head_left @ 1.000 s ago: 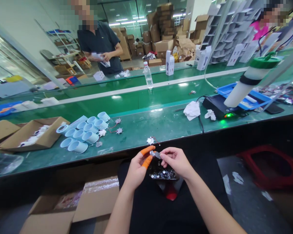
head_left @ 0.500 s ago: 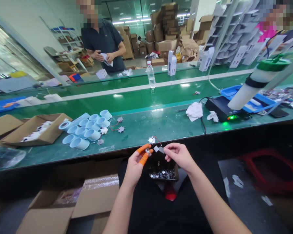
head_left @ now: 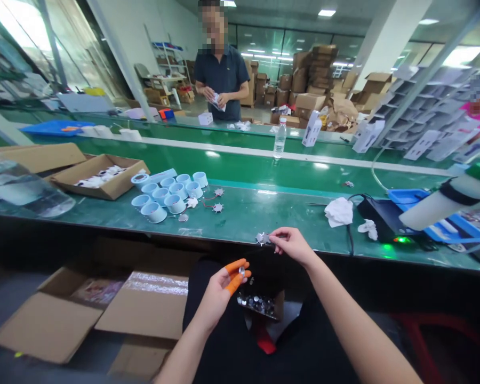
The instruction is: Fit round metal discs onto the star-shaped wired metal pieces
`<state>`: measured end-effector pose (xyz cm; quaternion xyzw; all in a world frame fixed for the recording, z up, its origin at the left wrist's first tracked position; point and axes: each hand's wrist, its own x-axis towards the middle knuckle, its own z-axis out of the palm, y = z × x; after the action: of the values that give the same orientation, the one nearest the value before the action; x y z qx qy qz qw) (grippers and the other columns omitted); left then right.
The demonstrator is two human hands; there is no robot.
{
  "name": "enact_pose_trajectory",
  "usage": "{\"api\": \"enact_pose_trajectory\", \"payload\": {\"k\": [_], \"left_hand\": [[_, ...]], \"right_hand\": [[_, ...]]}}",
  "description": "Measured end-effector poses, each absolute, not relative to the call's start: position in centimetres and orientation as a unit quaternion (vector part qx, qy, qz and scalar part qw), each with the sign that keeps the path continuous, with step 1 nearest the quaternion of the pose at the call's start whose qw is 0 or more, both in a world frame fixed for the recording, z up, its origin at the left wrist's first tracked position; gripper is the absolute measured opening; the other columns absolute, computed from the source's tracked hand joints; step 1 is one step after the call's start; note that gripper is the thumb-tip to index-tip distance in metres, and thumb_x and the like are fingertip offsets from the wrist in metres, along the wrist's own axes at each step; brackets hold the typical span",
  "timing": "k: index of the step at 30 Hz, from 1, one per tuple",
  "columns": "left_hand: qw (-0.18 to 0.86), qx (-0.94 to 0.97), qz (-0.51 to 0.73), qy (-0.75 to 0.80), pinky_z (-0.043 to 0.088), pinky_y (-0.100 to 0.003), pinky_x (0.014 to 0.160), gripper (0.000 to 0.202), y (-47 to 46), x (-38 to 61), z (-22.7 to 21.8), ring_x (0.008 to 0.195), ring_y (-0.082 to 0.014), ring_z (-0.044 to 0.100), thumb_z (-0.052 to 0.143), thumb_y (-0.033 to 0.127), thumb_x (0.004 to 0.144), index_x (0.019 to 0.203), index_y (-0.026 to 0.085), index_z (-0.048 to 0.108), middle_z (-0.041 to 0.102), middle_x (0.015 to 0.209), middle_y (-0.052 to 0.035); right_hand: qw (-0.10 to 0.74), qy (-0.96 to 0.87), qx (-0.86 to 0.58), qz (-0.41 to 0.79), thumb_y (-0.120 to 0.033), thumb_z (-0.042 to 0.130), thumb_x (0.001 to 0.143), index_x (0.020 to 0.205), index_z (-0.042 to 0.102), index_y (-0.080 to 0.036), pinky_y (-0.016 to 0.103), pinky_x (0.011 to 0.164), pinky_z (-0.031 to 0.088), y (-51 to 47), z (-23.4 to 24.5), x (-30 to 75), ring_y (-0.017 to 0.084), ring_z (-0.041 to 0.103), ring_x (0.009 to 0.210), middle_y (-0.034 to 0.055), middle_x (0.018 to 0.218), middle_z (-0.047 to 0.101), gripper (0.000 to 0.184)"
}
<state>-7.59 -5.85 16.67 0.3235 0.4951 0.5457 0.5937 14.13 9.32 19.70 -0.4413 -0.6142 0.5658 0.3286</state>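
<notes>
**Bench edge, lap work, seen from the head camera**

I'm looking down a long green workbench with a green conveyor belt running behind it, in a bright warehouse room. Stacked cardboard cartons rise at the far end. A standing co-worker across the line handles something white; that face is blurred out.

My left hand, wearing orange finger cots, is closed in a pinch on a small clear disc, over a black tray of discs in the lap. The tray's near part is cut off by shadow, and the discs are too small to make out singly.

My right hand is half curled at the bench edge, fingertips just beside a star-shaped metal board with thin wires. I can't tell whether they touch it.

Left on the bench: white plastic cups and a cardboard tray. Right: a white cloth, a black power unit showing green light, partly blocked by a white cylinder in the way.
</notes>
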Motion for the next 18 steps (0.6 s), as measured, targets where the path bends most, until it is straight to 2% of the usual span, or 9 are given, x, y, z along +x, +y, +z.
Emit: {"api": "enact_pose_trajectory", "payload": {"k": [8,18], "left_hand": [[0.642,0.252,0.577,0.438,0.055,-0.040,0.099,0.047,-6.8,-7.7,16.4,0.107,-0.0269,0.073,0.086,0.028,0.077,0.121,0.018,0.073,0.073,0.125,-0.0152],[0.652,0.242,0.578,0.427,0.055,-0.037,0.098,0.047,-6.5,-7.4,16.8,0.108,-0.0264,0.072,0.088,0.027,0.075,0.119,0.017,0.074,0.073,0.125,-0.0151]], "right_hand": [[0.308,-0.622,-0.444,0.567,-0.054,0.080,0.074,0.090,0.071,-0.012,0.026,0.054,0.054,9.7,19.9,14.6,0.014,0.063,0.054,0.0025,0.062,0.068,0.045],[0.267,-0.657,-0.420,0.566,-0.053,0.078,0.076,0.088,0.071,-0.012,0.024,0.051,0.052,11.2,20.0,15.2,0.012,0.061,0.051,0.0009,0.058,0.065,0.044]]}}
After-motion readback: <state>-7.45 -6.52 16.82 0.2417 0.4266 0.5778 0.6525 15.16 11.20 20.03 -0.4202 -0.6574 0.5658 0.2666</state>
